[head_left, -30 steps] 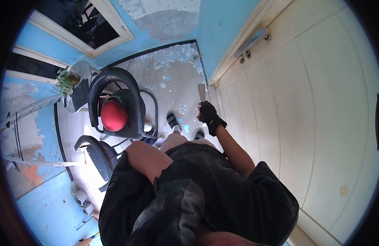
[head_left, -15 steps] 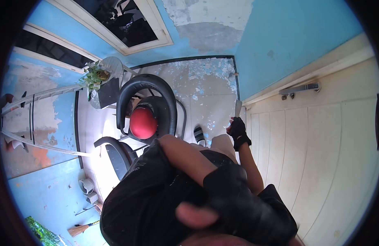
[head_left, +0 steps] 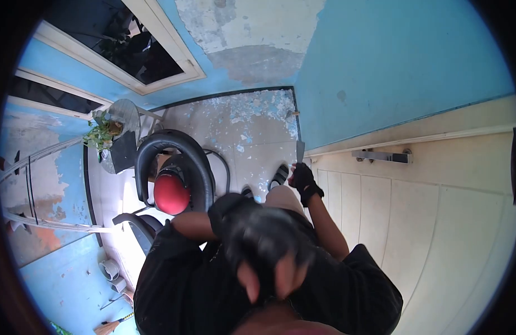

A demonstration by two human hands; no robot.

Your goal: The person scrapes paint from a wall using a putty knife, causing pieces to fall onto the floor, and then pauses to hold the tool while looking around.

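My right hand (head_left: 306,182), in a black fingerless glove, is wrapped round a scraper (head_left: 300,152). The flat grey blade points away from me, towards the foot of the blue wall, and the handle is hidden in my fist. Close to the camera, my left hand (head_left: 263,237) is raised in front of my chest, in a matching black glove and smeared by motion. Its bare fingertips point back towards me, apart from each other, with nothing visible between them.
A black armchair (head_left: 205,167) bears a red rounded object (head_left: 172,193), perhaps a helmet. Behind it stand a glass table (head_left: 125,114) with a potted plant (head_left: 103,133) and a ladder (head_left: 54,151). Paint flakes (head_left: 258,109) litter the floor. A cream door (head_left: 375,206) flanks my right.
My left hand has swung leftward and up in front of my chest. The view has shifted right, while my right hand keeps the scraper. Both slippered feet now show.
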